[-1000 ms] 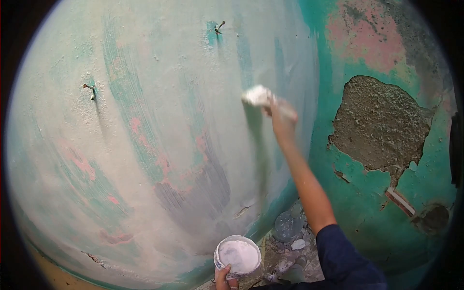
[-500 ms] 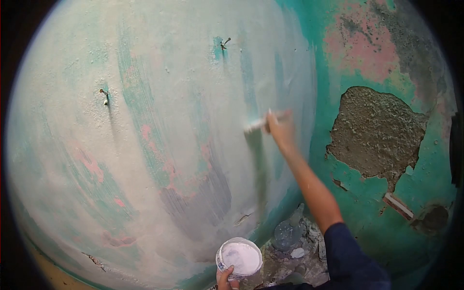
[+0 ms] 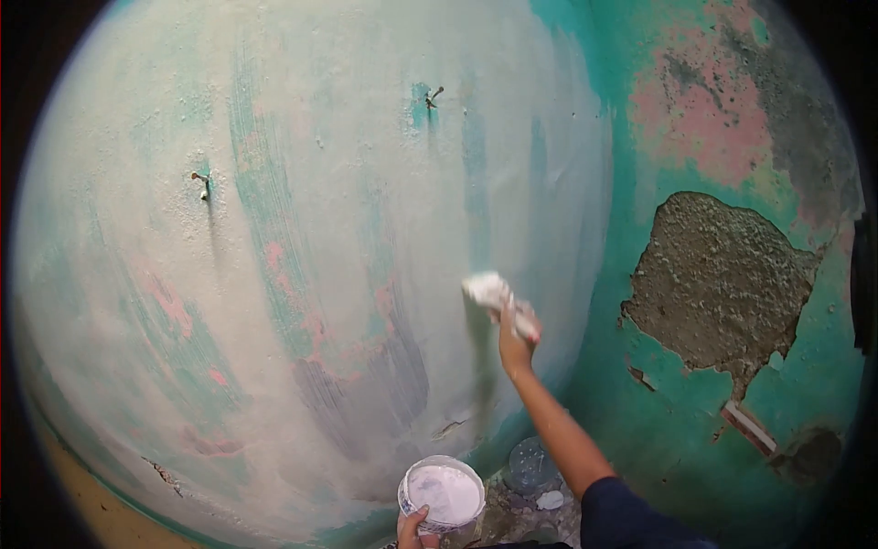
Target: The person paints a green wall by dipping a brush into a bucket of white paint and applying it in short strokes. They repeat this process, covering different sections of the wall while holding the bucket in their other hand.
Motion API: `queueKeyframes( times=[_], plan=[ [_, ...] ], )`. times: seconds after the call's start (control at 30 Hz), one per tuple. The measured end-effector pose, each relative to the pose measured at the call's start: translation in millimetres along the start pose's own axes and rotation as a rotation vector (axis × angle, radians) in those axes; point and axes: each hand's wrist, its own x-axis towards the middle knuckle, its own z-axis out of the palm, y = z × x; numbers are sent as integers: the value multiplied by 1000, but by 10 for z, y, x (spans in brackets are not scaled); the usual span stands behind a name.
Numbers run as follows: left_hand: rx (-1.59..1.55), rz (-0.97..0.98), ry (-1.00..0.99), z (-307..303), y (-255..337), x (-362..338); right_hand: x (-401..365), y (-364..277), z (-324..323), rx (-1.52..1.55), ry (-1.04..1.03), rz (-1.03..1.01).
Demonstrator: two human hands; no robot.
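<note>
In my right hand [image 3: 518, 340] is a wide brush [image 3: 487, 288] whose bristles are coated in white and touch the whitish wall [image 3: 366, 165]. A greenish vertical strip runs down the wall below the brush. My left hand [image 3: 416, 531] grips a round tub [image 3: 443, 492] of white paint by its near rim, with the thumb over the edge. The tub is low in the view, in front of the wall's foot.
Two nails [image 3: 434, 96] [image 3: 201, 181] stick out of the whitish wall. On the green wall [image 3: 677, 412] at the right is a rough bare patch [image 3: 722, 279]. A dark round container [image 3: 530, 465] and debris [image 3: 551, 500] lie on the floor at the corner.
My right hand has moved down the wall with the brush, which now points up and to the left. The tub appears slightly further left and lower.
</note>
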Motion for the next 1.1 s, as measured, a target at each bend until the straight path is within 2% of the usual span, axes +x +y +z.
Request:
queueKeyframes(
  times=[0.03, 0.1, 0.2, 0.27, 0.33, 0.4, 0.43, 0.5, 0.53, 0.6, 0.67, 0.8, 0.83, 0.9, 0.93, 0.97, 1.0, 1.03, 1.1],
  plan=[
    [-6, 11, 3, 23, -16, 25, -52, 20, -69, 11, -6, -3],
    [-28, 25, 35, 84, -86, 76, -30, -4, -197, 148, -149, 255],
    [-160, 70, 54, 455, -91, 34, 691, -285, -190, 166, -162, 273],
    [-179, 89, 34, 430, -266, 163, 1327, -732, -198, 200, -235, 10],
    [-195, 115, 20, 572, -369, 239, 1993, -849, -81, 219, -259, -415],
    [-166, 148, 137, 784, -440, 177, 2547, -1116, -25, -6, -322, -729],
    [-180, 159, 145, 834, -532, 185, 2685, -1289, -6, 11, -332, -734],
    [344, 617, 59, 928, -759, 244, 2879, -1552, 47, -68, -406, -801],
    [325, 633, 71, 1021, -791, 300, 2924, -1506, 70, -48, -417, -817],
    [-291, 153, 59, 1194, -808, 404, 2893, -1296, 55, -153, -551, -1039],
    [-308, 180, 105, 1593, -699, 202, 2620, -1016, -28, -279, -504, -1302],
    [-359, 184, 119, 1832, -871, 162, 2032, -458, -368, -257, -841, -1277],
    [-374, 189, 114, 1759, -1067, 247, 2073, -489, -384, -253, -846, -1293],
    [176, 874, 0, 1562, -1578, 443, 2114, -574, -437, -220, -1116, -996],
    [166, 874, 10, 1684, -1498, 286, 2243, -631, -391, -272, -1162, -972],
    [434, 806, 112, 1883, -1275, 12, 2475, -723, -279, -324, -1205, -948],
    [701, 725, 209, 2000, -1164, -130, 2714, -812, -162, -250, -1180, -1005],
    [693, 726, 211, 2010, -1211, -107, 2952, -909, -39, -178, -1154, -1059],
    [561, 926, 147, 1999, -1297, -35, 3322, -1305, 38, -55, -1009, -1045]
  ],
)
